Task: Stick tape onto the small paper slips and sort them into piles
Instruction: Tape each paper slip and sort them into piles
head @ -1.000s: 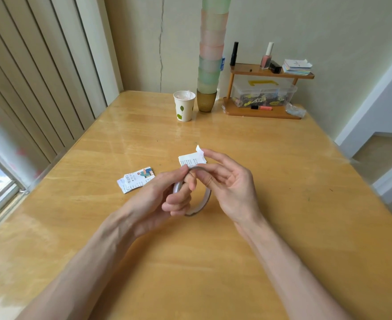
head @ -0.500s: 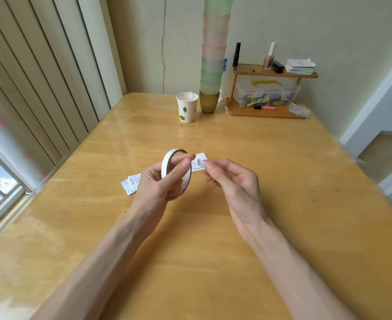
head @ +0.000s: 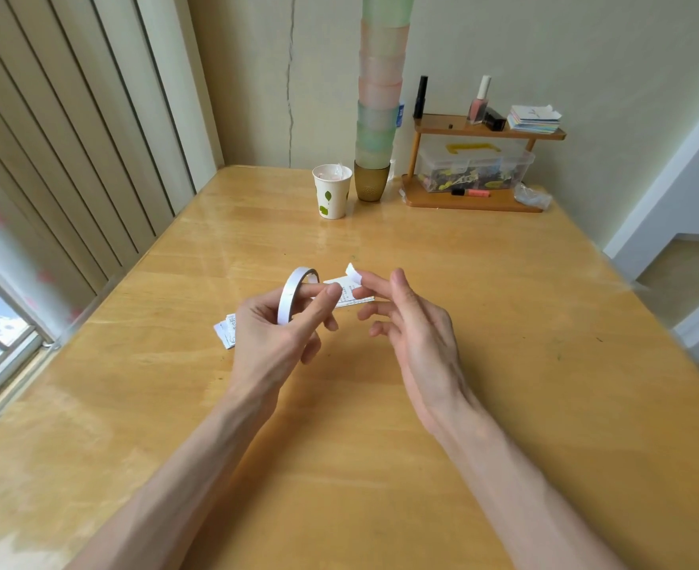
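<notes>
My left hand (head: 271, 335) grips a white tape roll (head: 292, 294), holding it upright above the wooden table (head: 339, 405). My right hand (head: 415, 327) hovers to its right with relaxed, spread fingers. A small white piece of tape (head: 351, 270) clings to one fingertip, and the thumb stands apart from it. A printed paper slip (head: 351, 297) lies flat on the table between the two hands. Left of my left hand, a small pile of slips (head: 225, 332) is partly hidden behind it.
A paper cup (head: 331, 195) and a tall stack of plastic cups (head: 378, 96) stand at the table's far edge. Right of them stands a wooden shelf (head: 479, 203) with a clear box (head: 475, 168) and small bottles. Vertical blinds (head: 51, 158) and a window run along the left.
The roll went from low between both hands to upright in my left hand. My right hand has pulled away to the right with a torn-off tape piece on its fingertip.
</notes>
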Demonstrator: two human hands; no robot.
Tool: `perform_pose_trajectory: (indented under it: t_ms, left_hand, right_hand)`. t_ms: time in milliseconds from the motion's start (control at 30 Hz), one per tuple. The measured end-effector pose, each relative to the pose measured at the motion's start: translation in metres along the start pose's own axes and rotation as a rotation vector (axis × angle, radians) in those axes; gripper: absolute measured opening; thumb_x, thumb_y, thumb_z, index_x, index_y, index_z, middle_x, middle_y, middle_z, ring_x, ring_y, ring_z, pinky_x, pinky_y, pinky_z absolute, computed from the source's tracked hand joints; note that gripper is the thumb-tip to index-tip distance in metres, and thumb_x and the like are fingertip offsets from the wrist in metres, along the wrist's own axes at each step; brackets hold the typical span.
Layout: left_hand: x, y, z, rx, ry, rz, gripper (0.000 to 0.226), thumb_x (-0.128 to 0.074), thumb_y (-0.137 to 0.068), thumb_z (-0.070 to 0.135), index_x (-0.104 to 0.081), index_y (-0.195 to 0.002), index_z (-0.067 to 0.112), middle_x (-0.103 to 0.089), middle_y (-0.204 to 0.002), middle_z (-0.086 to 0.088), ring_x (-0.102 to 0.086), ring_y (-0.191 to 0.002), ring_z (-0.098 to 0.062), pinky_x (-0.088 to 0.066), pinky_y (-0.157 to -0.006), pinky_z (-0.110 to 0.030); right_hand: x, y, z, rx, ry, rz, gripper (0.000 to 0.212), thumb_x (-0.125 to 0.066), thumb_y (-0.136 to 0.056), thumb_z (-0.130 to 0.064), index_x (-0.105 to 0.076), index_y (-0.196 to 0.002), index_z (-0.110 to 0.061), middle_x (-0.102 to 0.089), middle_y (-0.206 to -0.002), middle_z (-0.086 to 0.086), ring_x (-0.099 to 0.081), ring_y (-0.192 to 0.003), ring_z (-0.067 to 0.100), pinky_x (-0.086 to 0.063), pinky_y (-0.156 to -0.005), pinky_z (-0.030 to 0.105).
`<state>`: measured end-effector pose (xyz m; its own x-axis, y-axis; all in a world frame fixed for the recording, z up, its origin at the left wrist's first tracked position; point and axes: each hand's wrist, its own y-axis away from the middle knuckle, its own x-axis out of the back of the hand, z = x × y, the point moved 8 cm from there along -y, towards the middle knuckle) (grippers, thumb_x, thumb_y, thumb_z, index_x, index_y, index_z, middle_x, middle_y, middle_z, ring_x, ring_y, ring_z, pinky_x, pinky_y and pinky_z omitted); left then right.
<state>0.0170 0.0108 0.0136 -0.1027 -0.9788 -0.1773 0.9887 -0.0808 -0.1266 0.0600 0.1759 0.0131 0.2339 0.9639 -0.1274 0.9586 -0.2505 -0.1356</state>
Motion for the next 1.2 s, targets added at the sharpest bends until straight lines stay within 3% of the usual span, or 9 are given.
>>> perform_pose_trajectory:
  t_ms: [200, 300, 733, 1033, 1200]
  left_hand:
    - [0.003, 0.001, -0.001, 0.006, -0.015, 0.038, 0.019, -0.083, -0.080, 0.033, -0.082, -0.078, 0.014, -0.066, -0.059, -0.002, -0.048, -0.045, -0.016, -0.037, -0.045, -0.022]
    - [0.003, -0.001, -0.003, 0.029, -0.024, 0.034, 0.020, -0.083, -0.081, 0.032, -0.082, -0.080, 0.012, -0.069, -0.065, -0.004, -0.046, -0.046, -0.015, -0.037, -0.046, -0.021]
    - [0.000, -0.003, -0.012, 0.084, -0.037, -0.038, 0.020, -0.082, -0.085, 0.031, -0.082, -0.088, 0.011, -0.070, -0.072, -0.002, -0.040, -0.048, -0.016, -0.037, -0.048, -0.020]
    - [0.000, -0.004, -0.012, 0.085, -0.066, -0.034, 0.012, -0.082, -0.086, 0.029, -0.082, -0.078, 0.019, -0.072, -0.072, -0.006, -0.042, -0.048, -0.018, -0.038, -0.048, -0.021]
    - [-0.001, -0.004, -0.011, 0.068, -0.100, -0.036, 0.020, -0.079, -0.090, 0.021, -0.079, -0.070, 0.023, -0.069, -0.069, -0.003, -0.042, -0.047, -0.017, -0.037, -0.048, -0.020]
  right_hand:
    - [-0.010, 0.003, -0.006, 0.102, 0.251, -0.062, 0.053, -0.024, -0.111, -0.047, -0.077, -0.117, -0.043, -0.070, -0.124, -0.012, -0.063, -0.101, 0.010, -0.045, -0.085, 0.024]
    - [-0.009, 0.001, -0.004, 0.112, 0.307, -0.048, 0.054, -0.023, -0.106, -0.053, -0.076, -0.114, -0.049, -0.066, -0.122, -0.018, -0.063, -0.103, 0.010, -0.044, -0.091, 0.028]
    - [-0.008, 0.000, -0.001, 0.131, 0.339, -0.046, 0.056, -0.021, -0.101, -0.063, -0.074, -0.115, -0.052, -0.061, -0.117, -0.024, -0.063, -0.102, 0.007, -0.042, -0.090, 0.024]
    - [-0.006, -0.002, 0.003, 0.110, 0.349, -0.047, 0.056, -0.021, -0.105, -0.056, -0.075, -0.118, -0.048, -0.061, -0.116, -0.023, -0.062, -0.104, 0.007, -0.042, -0.095, 0.027]
    - [-0.007, -0.002, 0.003, 0.105, 0.341, -0.050, 0.055, -0.022, -0.105, -0.055, -0.076, -0.114, -0.047, -0.062, -0.115, -0.022, -0.062, -0.102, 0.006, -0.041, -0.092, 0.025]
